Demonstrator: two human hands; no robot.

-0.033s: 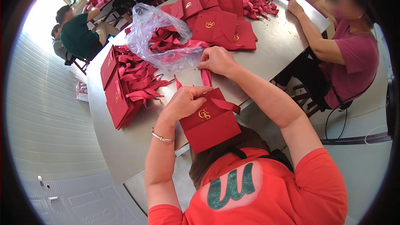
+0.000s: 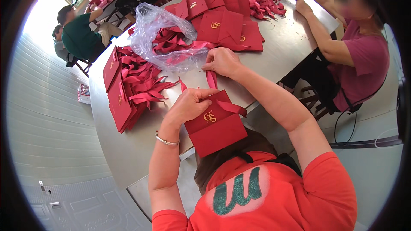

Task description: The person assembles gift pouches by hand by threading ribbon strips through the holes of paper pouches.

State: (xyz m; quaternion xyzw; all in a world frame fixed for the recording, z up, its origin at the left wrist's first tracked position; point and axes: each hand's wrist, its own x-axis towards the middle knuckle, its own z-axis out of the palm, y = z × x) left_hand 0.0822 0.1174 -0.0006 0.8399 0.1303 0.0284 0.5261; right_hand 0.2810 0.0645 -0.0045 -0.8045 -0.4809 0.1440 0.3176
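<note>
A small red paper gift bag [image 2: 217, 139] with a gold emblem lies flat over the near table edge, close to my body. My left hand [image 2: 190, 105] grips its upper edge, thumb and forefinger pinched together. Beyond that edge, my right hand [image 2: 224, 63] pinches a red ribbon [image 2: 211, 80] that runs up from the bag. Another length of ribbon [image 2: 232, 108] loops across the bag's front on the right. A short ribbon end also sticks up beside my left hand. My left fingers partly hide the bag's top.
Red bags with ribbons [image 2: 122, 107] are stacked at the left. A clear plastic bag [image 2: 143, 38] of ribbons sits mid-table, beside a heap of red bags [image 2: 227, 19]. A co-worker [image 2: 364, 60] sits at the right of the metal table [image 2: 115, 154]; others sit behind.
</note>
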